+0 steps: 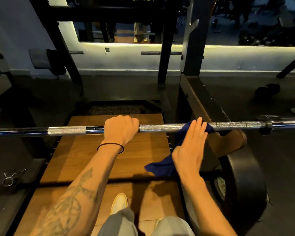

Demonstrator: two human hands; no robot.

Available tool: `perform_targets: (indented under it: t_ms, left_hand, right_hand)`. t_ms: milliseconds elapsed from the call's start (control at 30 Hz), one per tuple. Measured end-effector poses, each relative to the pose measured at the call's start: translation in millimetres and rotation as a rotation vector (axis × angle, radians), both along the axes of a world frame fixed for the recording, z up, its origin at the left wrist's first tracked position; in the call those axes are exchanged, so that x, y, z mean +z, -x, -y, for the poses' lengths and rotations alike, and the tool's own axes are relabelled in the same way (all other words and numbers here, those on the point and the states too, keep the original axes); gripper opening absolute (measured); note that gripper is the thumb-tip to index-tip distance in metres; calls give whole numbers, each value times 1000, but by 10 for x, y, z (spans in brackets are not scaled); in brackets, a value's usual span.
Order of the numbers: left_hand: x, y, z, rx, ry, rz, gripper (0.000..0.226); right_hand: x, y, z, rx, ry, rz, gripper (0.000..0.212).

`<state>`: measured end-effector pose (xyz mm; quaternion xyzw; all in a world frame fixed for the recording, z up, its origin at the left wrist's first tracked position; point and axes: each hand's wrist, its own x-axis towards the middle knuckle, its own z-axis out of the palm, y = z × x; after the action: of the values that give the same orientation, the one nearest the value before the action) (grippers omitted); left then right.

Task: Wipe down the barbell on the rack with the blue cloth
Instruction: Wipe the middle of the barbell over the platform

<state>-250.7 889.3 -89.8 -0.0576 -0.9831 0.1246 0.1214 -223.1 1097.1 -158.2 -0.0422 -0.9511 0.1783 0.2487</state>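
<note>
A steel barbell [160, 128] lies level across the view on the black rack [199, 99]. My left hand [120, 128] grips the bar near its middle, fingers curled over it. The dark blue cloth [167, 165] hangs over the bar to the right of that hand and trails down toward me. With straight fingers, my right hand [191, 147] lies flat on the cloth, its fingertips pressing it against the bar. Part of the cloth is hidden under this hand.
A wooden platform [85, 150] lies under the bar. A black weight plate [243, 184] leans at the right beside the rack's base. A spring collar [12, 177] lies on the floor at left. My white shoe [119, 202] stands on the platform. A mirror wall is behind.
</note>
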Motion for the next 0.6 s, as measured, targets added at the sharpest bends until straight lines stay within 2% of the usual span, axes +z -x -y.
perform_targets:
  t_ms: [67,167,233,300,367,467,533,600]
  left_hand:
    - [-15,-8,-15,11,-23,-10,24]
    - [-23,7,3,29,-79,-11,25]
    - [-55,3,19,25,-82,-22,28]
    - [-64,30,34,43,-145,-31,38]
    - [-94,71,46,62,-186,-35,45]
    - [-23,133,78,58,-206,31,46]
    - [27,114,91,14,-207,85,35]
    - [60,68,68,-31,-148,104,27]
  right_hand:
    - [37,-41,403,53,17,-14,105]
    - [-6,-215,783,346,-296,-65,97]
    - [-36,-148,593,450,-412,-91,96]
    - [-4,-41,194,386,-369,-61,94]
    - [28,9,-207,216,-296,14,99]
    - [27,51,-270,67,-155,45,107]
    - [29,125,-10,14,-44,60,99]
    - [105,159,297,81,-20,96,80]
